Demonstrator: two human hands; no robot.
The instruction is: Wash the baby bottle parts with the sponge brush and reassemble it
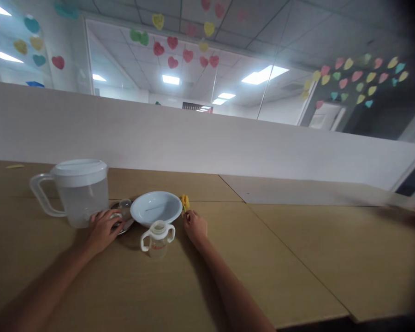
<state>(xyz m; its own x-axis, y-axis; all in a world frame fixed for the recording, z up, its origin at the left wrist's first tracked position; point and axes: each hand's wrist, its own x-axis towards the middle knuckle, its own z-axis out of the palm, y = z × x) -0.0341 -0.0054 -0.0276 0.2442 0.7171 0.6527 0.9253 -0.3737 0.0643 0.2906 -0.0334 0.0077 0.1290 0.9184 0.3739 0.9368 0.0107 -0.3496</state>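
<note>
My left hand (105, 229) reaches over a round metal dish (127, 225), its fingers curled around a small white piece (116, 216) that looks like a bottle top. Beside those fingers a clear dome-shaped cap (125, 205) rests on the dish. My right hand (195, 227) is closed at the right of a white bowl (156, 207), pinching the thin green end of a small yellow object (184, 202) whose kind is unclear. Between my hands stands an uncapped clear baby bottle (158, 240) with two white handles, in front of the bowl.
A large translucent pitcher (85, 198) with a white lid stands left of the dish, handle to the left. A small yellowish strip (14, 166) lies at the far left. Behind the wooden table (280, 258) runs a white partition (193, 138). Another person's blurred arm (401, 212) shows at right.
</note>
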